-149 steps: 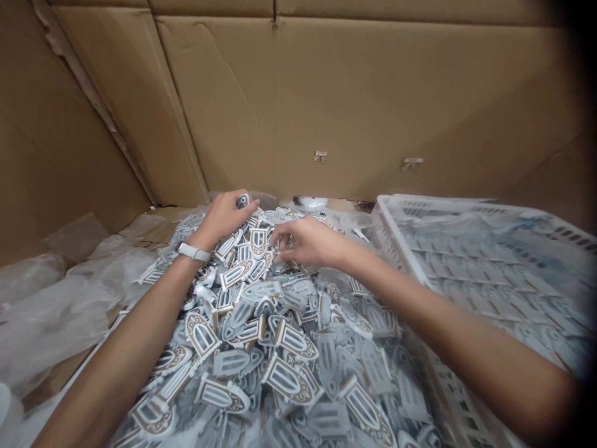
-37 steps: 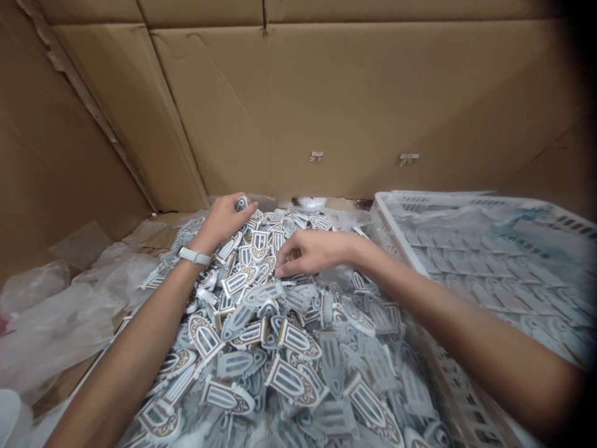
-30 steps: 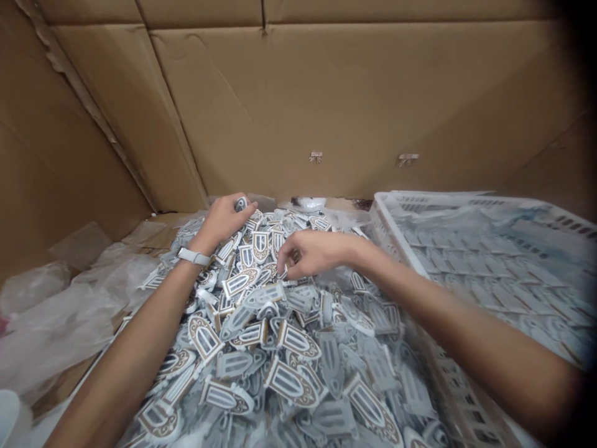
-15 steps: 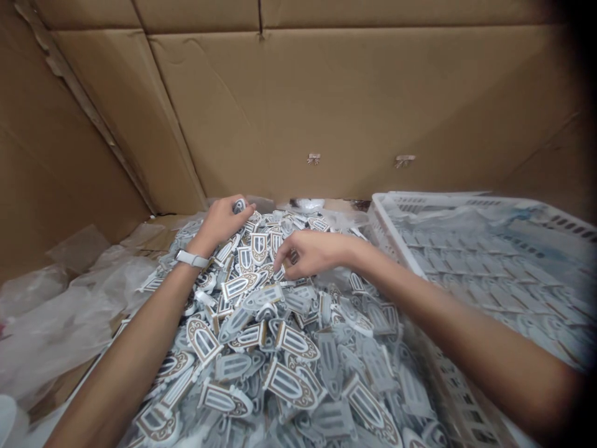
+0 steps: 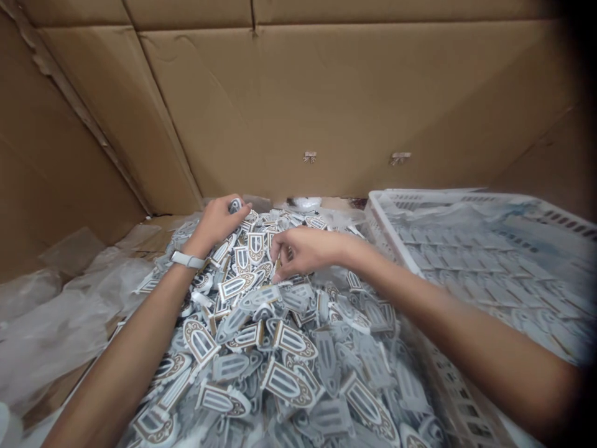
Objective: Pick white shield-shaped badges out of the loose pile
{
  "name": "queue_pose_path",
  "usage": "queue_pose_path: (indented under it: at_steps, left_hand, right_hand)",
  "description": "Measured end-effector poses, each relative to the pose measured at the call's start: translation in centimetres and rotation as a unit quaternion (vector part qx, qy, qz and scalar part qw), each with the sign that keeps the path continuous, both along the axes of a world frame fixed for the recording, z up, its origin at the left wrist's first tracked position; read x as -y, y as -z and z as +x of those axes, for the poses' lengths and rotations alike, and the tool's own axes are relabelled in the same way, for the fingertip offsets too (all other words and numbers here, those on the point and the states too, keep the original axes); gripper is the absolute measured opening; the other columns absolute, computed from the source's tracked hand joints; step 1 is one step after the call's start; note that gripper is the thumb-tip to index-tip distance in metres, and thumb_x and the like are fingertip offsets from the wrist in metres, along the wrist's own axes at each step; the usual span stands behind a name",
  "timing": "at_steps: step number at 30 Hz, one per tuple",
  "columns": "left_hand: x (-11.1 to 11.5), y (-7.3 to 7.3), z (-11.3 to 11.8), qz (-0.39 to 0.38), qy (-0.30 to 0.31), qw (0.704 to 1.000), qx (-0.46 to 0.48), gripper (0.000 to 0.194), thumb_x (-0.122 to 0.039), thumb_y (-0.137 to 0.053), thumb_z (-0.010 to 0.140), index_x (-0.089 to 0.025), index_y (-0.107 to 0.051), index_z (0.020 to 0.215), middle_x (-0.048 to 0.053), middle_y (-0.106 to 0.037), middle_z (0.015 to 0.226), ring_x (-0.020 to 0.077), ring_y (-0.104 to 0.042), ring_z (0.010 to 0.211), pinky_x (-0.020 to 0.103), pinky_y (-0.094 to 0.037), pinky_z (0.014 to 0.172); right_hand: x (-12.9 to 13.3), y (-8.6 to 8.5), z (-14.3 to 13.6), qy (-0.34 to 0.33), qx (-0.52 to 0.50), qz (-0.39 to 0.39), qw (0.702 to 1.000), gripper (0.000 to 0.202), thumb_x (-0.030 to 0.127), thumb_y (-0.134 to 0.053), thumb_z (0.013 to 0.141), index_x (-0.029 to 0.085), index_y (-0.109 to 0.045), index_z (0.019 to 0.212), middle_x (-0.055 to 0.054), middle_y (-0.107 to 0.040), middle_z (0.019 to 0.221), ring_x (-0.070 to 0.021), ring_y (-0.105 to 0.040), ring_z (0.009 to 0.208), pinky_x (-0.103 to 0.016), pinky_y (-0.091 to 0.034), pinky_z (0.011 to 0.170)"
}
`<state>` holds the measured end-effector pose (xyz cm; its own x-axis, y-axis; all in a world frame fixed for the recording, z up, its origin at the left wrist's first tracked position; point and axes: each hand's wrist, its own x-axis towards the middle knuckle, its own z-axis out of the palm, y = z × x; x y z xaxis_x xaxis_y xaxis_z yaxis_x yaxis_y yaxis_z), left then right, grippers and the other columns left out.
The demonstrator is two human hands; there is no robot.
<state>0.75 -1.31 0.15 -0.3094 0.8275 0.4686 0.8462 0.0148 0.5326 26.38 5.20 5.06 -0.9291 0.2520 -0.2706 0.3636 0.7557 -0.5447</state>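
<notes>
A big heap of small shield-shaped plastic pieces, white-grey with brown and gold trim, fills the floor of a cardboard box. My left hand, with a white wristband, rests at the far top of the heap, fingers curled around one piece. My right hand lies on the heap's middle top, fingertips pinching at a piece among the others; its hold is partly hidden.
A white plastic crate stands to the right, lined with clear film over rows of the same pieces. Crumpled clear plastic bags lie at the left. Cardboard walls close in the back and sides.
My right hand's fingers have been working among the pieces and shifted slightly left. The left hand has stayed at the heap's top. The view drifted a little.
</notes>
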Motion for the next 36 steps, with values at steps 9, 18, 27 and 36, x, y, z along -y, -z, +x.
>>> queue_pose_path:
  at_steps: [9,18,27,36]
  left_hand:
    - [0.22,-0.24,0.34,-0.002,0.002,1.0,0.002,0.037,-0.055,-0.062,0.097,-0.02,-0.07,0.085,0.001,-0.073,0.084,0.0195,-0.063,0.083,0.032,-0.041,0.078]
    - [0.17,-0.21,0.37,0.001,-0.003,1.0,0.004,0.038,-0.055,-0.063,0.097,-0.02,-0.07,0.084,0.001,-0.073,0.083,0.0196,-0.063,0.081,0.032,-0.041,0.076]
    - [0.31,-0.37,0.57,-0.002,0.001,1.0,0.008,0.038,-0.054,-0.062,0.097,-0.019,-0.067,0.081,0.001,-0.069,0.08,0.0182,-0.06,0.08,0.031,-0.04,0.075]
    - [0.2,-0.23,0.43,0.002,0.006,1.0,0.013,0.038,-0.055,-0.063,0.097,-0.019,-0.068,0.082,0.001,-0.071,0.082,0.0182,-0.06,0.079,0.032,-0.04,0.076]
  right_hand:
    - [0.4,0.37,-0.26,-0.014,0.008,0.021,1.0,0.042,0.054,-0.089,0.085,0.018,-0.072,0.098,-0.003,-0.074,0.09,-0.0133,-0.058,0.074,-0.03,-0.038,0.068]
    - [0.7,0.16,-0.21,-0.018,0.011,0.035,0.999,0.037,0.055,-0.079,0.095,0.019,-0.072,0.096,0.0,-0.073,0.079,-0.013,-0.058,0.069,-0.03,-0.041,0.067]
    - [0.39,0.43,-0.35,-0.006,0.021,0.041,0.999,0.024,0.038,-0.063,0.103,0.016,-0.071,0.097,-0.003,-0.077,0.079,-0.014,-0.063,0.068,-0.032,-0.041,0.07]
    - [0.33,0.3,-0.2,-0.027,-0.026,0.047,0.998,0.018,0.035,-0.069,0.101,0.018,-0.076,0.096,0.0,-0.072,0.065,-0.0142,-0.064,0.067,-0.031,-0.044,0.075]
